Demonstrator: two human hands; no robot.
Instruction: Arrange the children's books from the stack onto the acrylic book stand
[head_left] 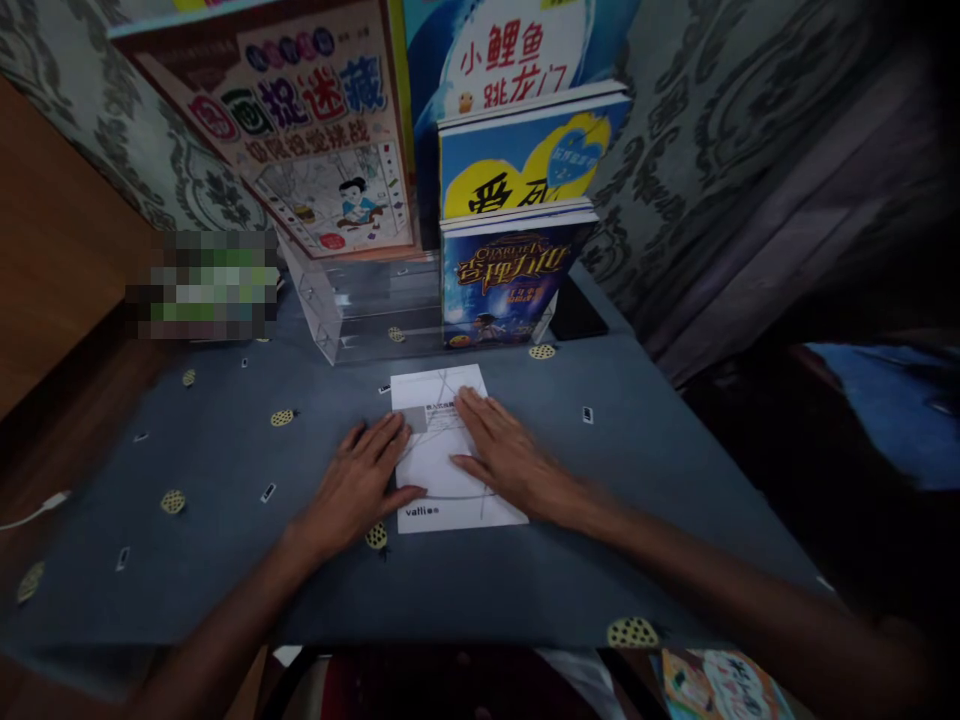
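Note:
A white printed booklet or sheet with crease lines across it lies flat on the grey tablecloth, "vatti" printed near its lower edge. My left hand rests at its left edge, fingers stretched out and the thumb over the paper. On the right part of the paper, my right hand lies flat with fingers extended. Both hands touch the paper without gripping it. Whether it has one or several layers, I cannot tell.
Behind the paper stands a clear acrylic book rack with several upright books, among them a blue one in front. A dark flat object lies right of it. The tablecloth has a pineapple pattern. A white cable is at left.

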